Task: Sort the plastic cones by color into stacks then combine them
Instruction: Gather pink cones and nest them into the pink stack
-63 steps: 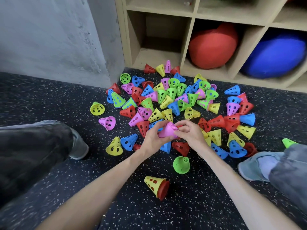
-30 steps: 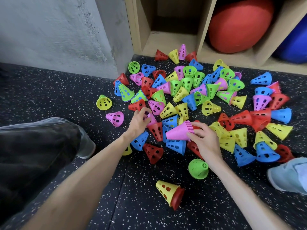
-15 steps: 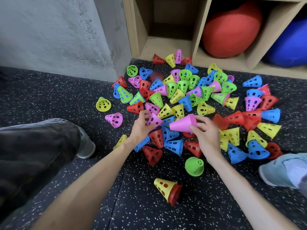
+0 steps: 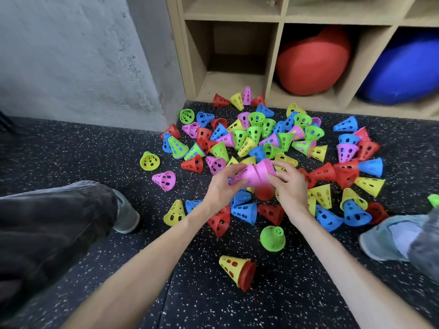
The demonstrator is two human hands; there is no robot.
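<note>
Off to the left a dark trouser leg (image 4: 47, 229) and a grey shoe (image 4: 126, 216) rest on the speckled black floor (image 4: 71, 150), with a lone yellow cone (image 4: 149, 161) and a lone pink cone (image 4: 164, 180) lying near them at the edge of the heap.

The left hand (image 4: 222, 186) is raised over the pile of loose cones (image 4: 261, 143), its grip closed round a single pink cone (image 4: 240, 178): thumb on top, fingers curled beneath its narrow end. That cone lies tilted, tip down and to the left toward the palm, wide mouth up and to the right.

Its mouth meets the narrow end of the pink stack (image 4: 262, 173), which the right hand (image 4: 291, 186) grasps, thumb under the side nearest the person and fingers laid over the ribbed rims. The stack's long axis runs the same slanted line as the single cone, rims up and to the right, tip toward the left hand. Whether the single cone is already seated on the stack I cannot tell. Both sit between the two hands, lifted clear of the heap.

Nearer the person, a green cone (image 4: 272, 238) stands alone, and a yellow cone nested with a red one (image 4: 237, 271) lies on its side. Behind the heap, a wooden cubby shelf (image 4: 280, 20) holds a red cushion (image 4: 311, 60) and a blue cushion (image 4: 401, 70). At the far right, another shoe (image 4: 384, 238).
</note>
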